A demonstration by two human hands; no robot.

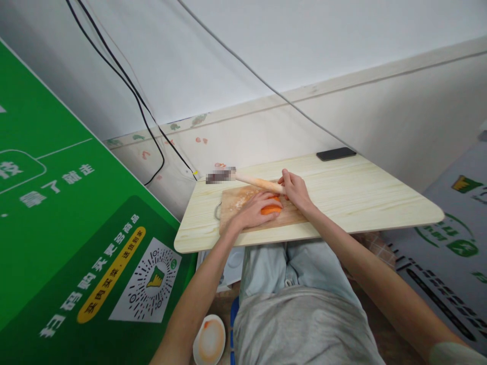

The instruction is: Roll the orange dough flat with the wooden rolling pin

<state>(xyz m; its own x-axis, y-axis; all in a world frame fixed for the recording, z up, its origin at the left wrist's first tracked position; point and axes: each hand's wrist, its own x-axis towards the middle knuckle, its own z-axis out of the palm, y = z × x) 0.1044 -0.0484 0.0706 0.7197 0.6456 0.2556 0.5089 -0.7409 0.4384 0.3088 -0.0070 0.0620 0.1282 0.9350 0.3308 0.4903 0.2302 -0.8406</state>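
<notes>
My left hand (254, 210) lies over a bright orange piece (271, 205), its fingers curved across and around it; it looks like carrot, but much of it is hidden. My right hand (296, 190) is closed at the near end of a pale wooden stick (258, 181), which has an orange tint along its middle. The stick slants away to the left, and its far end meets a pixelated patch that I cannot make out. Beneath both hands is a wooden cutting board (228, 215) with small pale bits scattered on its left part.
A black phone (336, 154) rests at the back right of the light wooden table (380, 203). On the left stands a tall green panel (114, 213). A white bowl (209, 339) with orange residue is below the table. Cables hang along the wall behind.
</notes>
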